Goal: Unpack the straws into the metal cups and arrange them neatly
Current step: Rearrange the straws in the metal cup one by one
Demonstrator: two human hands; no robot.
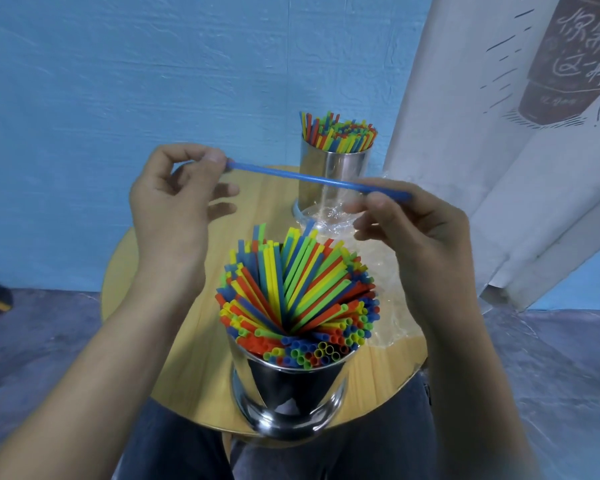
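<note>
A single blue straw (pixel 312 178) is held level above the table, one end pinched by my left hand (pixel 174 216), the other end pinched by my right hand (pixel 420 233). Below it stands the near metal cup (pixel 291 393), packed with colourful straws (pixel 298 296) that fan outward. At the back of the table is the far metal cup (pixel 333 174), also full of straws (pixel 340 133). Crumpled clear plastic wrap (pixel 388 317) lies on the table right of the near cup and reaches toward the far cup.
Both cups stand on a small round wooden table (pixel 194 334). A white printed cloth (pixel 499 150) hangs at the right, against a blue wall (pixel 118 81). My knees in dark trousers (pixel 378 455) sit under the table's near edge.
</note>
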